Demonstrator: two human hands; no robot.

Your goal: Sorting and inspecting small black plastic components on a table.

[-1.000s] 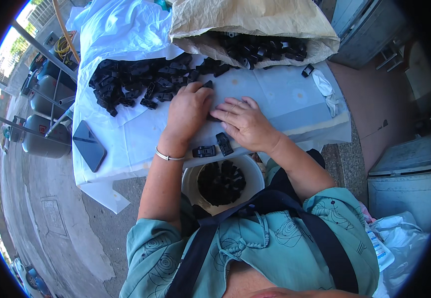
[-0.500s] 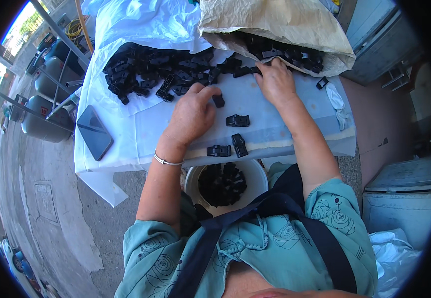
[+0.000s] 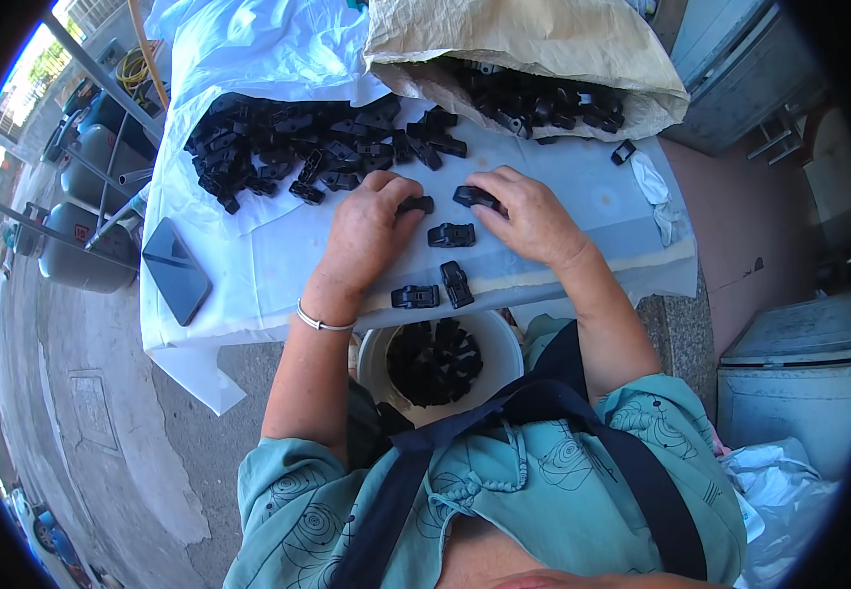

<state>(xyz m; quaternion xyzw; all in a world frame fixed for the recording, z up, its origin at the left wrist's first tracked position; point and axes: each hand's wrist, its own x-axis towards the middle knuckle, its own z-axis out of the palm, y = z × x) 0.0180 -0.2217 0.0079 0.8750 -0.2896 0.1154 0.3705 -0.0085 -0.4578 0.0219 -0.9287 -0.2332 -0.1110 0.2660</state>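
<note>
Over the white-covered table, my left hand [image 3: 374, 224] is closed on a small black plastic part [image 3: 415, 205]. Facing it, my right hand [image 3: 531, 218] pinches a longer black plastic part [image 3: 477, 197] between thumb and fingers. The two parts are apart, with a narrow gap between them. Just below lie three black buckle-like pieces: one sideways [image 3: 451, 236], one upright [image 3: 456, 284] and one near the front edge [image 3: 415, 296]. Behind my left hand, a heap of black parts [image 3: 278, 147] spills from a white plastic bag [image 3: 268, 49]. More dark parts show in the mouth of a tan sack [image 3: 533, 34].
A white bucket [image 3: 512, 363] with black parts inside stands below the table's front edge. At the left of the table lies a dark phone [image 3: 176, 272]. A single black piece [image 3: 623, 151] and a white glove-like cloth [image 3: 652, 191] are at the right. Grey tanks [image 3: 87, 245] stand beyond.
My right hand has come back from the tan sack toward me, bringing a black part beside my left hand. My left hand has closed on the small part it was reaching at.
</note>
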